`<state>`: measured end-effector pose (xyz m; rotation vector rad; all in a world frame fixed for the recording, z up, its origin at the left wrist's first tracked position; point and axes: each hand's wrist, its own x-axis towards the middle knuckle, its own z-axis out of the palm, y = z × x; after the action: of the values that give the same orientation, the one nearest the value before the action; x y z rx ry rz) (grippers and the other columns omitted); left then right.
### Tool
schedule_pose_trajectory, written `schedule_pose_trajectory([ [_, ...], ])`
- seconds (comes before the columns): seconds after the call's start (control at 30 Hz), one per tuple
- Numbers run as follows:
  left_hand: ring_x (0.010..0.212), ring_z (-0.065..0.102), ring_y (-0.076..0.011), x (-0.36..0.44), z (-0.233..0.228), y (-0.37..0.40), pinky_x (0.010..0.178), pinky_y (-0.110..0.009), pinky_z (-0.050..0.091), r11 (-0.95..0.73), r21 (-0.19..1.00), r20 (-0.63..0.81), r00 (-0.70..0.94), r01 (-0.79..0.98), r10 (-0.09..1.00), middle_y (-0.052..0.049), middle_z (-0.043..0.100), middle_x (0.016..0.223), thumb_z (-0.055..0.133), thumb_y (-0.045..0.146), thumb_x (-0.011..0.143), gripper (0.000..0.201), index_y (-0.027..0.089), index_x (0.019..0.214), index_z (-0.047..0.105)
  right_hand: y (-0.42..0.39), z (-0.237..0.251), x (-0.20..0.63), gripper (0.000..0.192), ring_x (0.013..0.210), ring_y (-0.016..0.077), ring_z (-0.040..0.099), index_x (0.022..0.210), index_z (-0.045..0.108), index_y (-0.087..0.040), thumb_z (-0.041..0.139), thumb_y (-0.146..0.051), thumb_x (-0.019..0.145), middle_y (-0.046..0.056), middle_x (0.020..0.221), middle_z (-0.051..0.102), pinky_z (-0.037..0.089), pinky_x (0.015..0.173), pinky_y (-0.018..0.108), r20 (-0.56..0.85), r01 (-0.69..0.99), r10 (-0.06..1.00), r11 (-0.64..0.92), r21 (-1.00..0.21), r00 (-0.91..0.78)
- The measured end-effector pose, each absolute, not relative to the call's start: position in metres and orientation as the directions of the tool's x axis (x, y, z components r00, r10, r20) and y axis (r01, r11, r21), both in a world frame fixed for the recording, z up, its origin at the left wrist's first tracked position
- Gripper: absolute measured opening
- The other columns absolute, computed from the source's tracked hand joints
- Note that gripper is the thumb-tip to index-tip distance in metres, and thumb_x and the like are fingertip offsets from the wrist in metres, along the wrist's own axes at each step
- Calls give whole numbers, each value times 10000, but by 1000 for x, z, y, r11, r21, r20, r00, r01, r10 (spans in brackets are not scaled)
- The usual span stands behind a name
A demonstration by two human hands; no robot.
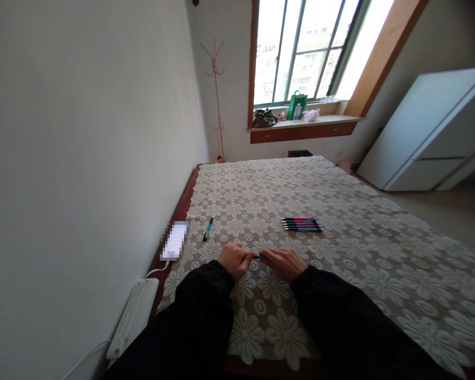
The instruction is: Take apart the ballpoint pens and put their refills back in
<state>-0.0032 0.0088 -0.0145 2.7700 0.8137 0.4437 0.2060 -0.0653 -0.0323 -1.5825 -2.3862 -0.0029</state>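
Note:
My left hand (236,259) and my right hand (284,263) meet low over the near part of the table, both closed on one teal-and-black pen (260,257). Only a short stretch of it shows between my fingers; the rest is hidden. Left of my hands, a second teal-and-black pen (208,228) lies by itself, slanted. Beyond my right hand, several pens (301,224) with red, black and teal barrels lie side by side in a neat row.
A lace flower-patterned cloth (257,182) covers the table. Along the left edge lie a blurred phone (174,241) on a cable and a white power strip (133,316), close to the wall. A pink coat stand (217,95) stands behind; a white fridge-like cabinet (431,126) is far right.

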Motion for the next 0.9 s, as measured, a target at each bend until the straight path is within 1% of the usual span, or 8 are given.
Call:
schedule_pose_trajectory([
  [0.13,680,568,-177,-3,-16,10,673,-307,414,-813,316,193,806,489,560,-42,623,628,386,370,980,458,199,662,668,-69,-30,203,330,788,193,656,1044,630,-216,357,-400,1020,56,916,706,371,646,277,222,903,915,381,-198,-338],
  [0.27,858,611,-195,-1,-15,10,803,-323,444,-813,372,241,799,448,550,-36,723,891,529,430,931,277,218,986,698,-66,-34,207,353,834,190,653,1024,626,-206,306,-355,1027,64,947,693,415,716,276,240,893,919,372,-253,-314],
  [0.33,915,614,-198,-1,-14,9,841,-321,445,-808,402,268,788,430,553,-31,726,972,615,420,885,285,227,1087,667,-64,-38,210,315,834,193,656,1039,614,-205,338,-354,1016,64,957,692,428,716,277,252,892,922,359,-276,-293],
  [0.47,880,621,-196,-1,-15,9,821,-318,444,-790,385,258,767,476,588,-33,715,861,551,385,929,216,230,959,699,-64,-42,211,238,829,200,674,1085,588,-211,409,-336,989,61,991,708,442,698,280,270,891,922,351,-287,-276],
  [0.57,844,619,-198,-1,-16,10,794,-320,449,-772,363,244,746,522,619,-42,696,784,445,379,976,330,215,847,700,-66,-40,208,223,842,202,679,1083,590,-214,423,-327,986,62,1004,711,446,700,282,298,895,917,348,-278,-264],
  [0.63,887,619,-198,-1,-16,11,818,-320,454,-779,389,269,748,492,607,-42,713,871,454,370,973,288,214,929,693,-67,-37,206,227,854,202,674,1079,598,-217,423,-328,987,62,1013,707,448,715,287,318,895,909,358,-267,-269],
  [0.73,948,614,-201,0,-18,11,854,-325,460,-802,439,313,768,404,558,-37,713,1026,595,387,901,270,222,1109,643,-68,-35,204,251,852,194,657,1080,613,-218,397,-315,996,60,984,698,452,737,291,337,885,892,393,-248,-302],
  [0.9,888,616,-198,0,-20,10,819,-328,457,-806,429,303,775,409,555,-28,725,923,614,337,891,156,216,965,678,-65,-36,205,248,861,189,629,1043,620,-210,386,-286,1005,66,939,677,455,776,296,395,858,844,468,-212,-363],
])
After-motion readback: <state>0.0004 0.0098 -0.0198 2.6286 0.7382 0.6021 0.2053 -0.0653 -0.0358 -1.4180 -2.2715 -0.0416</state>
